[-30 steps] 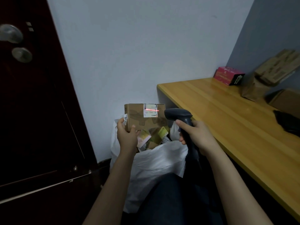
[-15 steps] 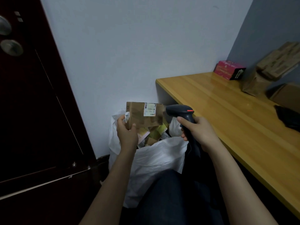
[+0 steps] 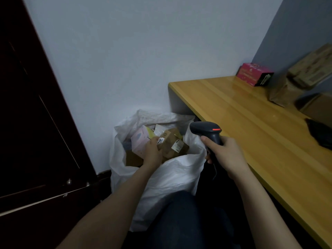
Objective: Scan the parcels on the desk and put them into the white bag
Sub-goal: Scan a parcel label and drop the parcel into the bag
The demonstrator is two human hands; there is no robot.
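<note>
A person's left hand (image 3: 152, 152) is gripping the edge of a brown box (image 3: 173, 145), holding it tilted inside the open mouth of the white bag (image 3: 170, 177), which is standing on the floor between a dark door (image 3: 36, 132) and the desk (image 3: 251, 126). A pink parcel (image 3: 141, 142) is lying just beside the box in the bag. The right hand (image 3: 228, 155) is gripping a black scanner (image 3: 206, 129) beside the bag, while a pink carton (image 3: 254, 74) and brown parcels (image 3: 305, 74) are sitting at the desk's far end.
</note>
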